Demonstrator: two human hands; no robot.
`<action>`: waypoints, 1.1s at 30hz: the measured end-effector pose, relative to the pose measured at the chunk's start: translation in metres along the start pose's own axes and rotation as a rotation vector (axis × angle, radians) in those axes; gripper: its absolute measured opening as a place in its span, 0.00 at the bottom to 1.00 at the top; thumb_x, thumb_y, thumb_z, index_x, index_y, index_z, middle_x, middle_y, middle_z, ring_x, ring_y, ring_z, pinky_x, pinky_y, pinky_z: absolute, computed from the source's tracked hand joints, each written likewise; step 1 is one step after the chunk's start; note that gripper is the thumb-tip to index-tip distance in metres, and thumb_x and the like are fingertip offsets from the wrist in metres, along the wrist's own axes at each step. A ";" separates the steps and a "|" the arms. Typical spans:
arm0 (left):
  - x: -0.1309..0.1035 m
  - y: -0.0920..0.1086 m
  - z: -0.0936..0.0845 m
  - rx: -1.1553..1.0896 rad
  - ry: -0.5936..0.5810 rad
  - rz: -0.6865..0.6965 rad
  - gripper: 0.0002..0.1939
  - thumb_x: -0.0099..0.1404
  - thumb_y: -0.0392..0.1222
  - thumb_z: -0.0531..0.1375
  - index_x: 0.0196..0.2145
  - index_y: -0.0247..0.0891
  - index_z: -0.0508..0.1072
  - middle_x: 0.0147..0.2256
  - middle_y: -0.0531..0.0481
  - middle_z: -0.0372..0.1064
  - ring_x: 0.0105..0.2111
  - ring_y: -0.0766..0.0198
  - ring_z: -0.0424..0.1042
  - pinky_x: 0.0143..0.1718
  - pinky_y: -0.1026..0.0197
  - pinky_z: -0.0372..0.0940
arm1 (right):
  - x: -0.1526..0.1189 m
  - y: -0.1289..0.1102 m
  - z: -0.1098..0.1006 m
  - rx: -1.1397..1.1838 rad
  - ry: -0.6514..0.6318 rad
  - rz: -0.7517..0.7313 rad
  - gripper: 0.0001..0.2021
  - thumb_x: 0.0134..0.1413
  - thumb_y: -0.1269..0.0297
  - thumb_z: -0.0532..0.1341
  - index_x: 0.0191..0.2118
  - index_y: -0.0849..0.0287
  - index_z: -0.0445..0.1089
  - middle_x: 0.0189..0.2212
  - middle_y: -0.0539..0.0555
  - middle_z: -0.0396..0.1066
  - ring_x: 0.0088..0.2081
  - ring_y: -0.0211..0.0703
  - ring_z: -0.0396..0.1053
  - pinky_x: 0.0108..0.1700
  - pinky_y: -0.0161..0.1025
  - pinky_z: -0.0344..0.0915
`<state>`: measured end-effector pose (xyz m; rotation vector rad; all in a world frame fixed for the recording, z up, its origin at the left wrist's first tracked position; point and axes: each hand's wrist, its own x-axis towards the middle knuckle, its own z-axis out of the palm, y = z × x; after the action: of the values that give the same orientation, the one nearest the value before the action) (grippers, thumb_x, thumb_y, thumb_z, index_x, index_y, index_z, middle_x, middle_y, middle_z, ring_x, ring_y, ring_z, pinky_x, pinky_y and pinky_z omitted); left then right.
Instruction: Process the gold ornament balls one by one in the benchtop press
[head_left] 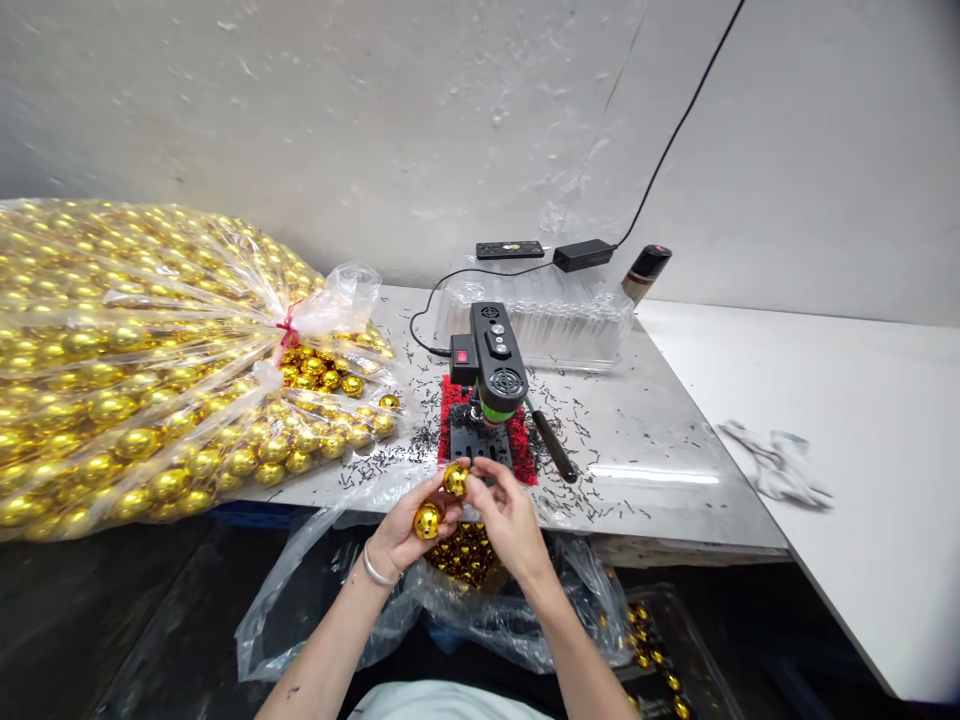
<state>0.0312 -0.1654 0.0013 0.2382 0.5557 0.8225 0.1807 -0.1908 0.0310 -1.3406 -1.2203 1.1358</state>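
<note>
My left hand [411,523], with a bracelet at its wrist, is closed round a shiny gold ball [427,521] at the palm. A second gold ball [455,479] sits at its fingertips. The fingers of my right hand [507,515] are bent and grip that second ball from the right. Both hands are in front of a small black machine [497,360] with a black-handled lever [553,446]. Its dark base plate [480,447] rests on a red mat [523,450]. Below the hands, an open plastic bag [289,580] holds many gold balls [463,555].
A big tied clear bag [150,400] full of gold balls fills the left. Dark shavings litter the metal table [652,480]. Behind the machine are a clear plastic box [577,320], a power adapter [583,255] and a spray can [646,272]. White gloves [776,465] lie right.
</note>
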 end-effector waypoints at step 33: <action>-0.010 -0.049 0.009 0.282 0.359 0.345 0.14 0.62 0.42 0.62 0.46 0.38 0.75 0.48 0.44 0.72 0.57 0.58 0.63 0.54 0.64 0.60 | -0.027 0.040 0.034 -0.064 0.143 -0.108 0.16 0.54 0.65 0.53 0.48 0.59 0.67 0.44 0.57 0.73 0.43 0.42 0.72 0.46 0.37 0.69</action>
<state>0.0610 -0.2053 -0.0075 0.4580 0.9880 1.1313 0.1488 -0.2175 -0.0111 -1.3625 -1.2181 0.9158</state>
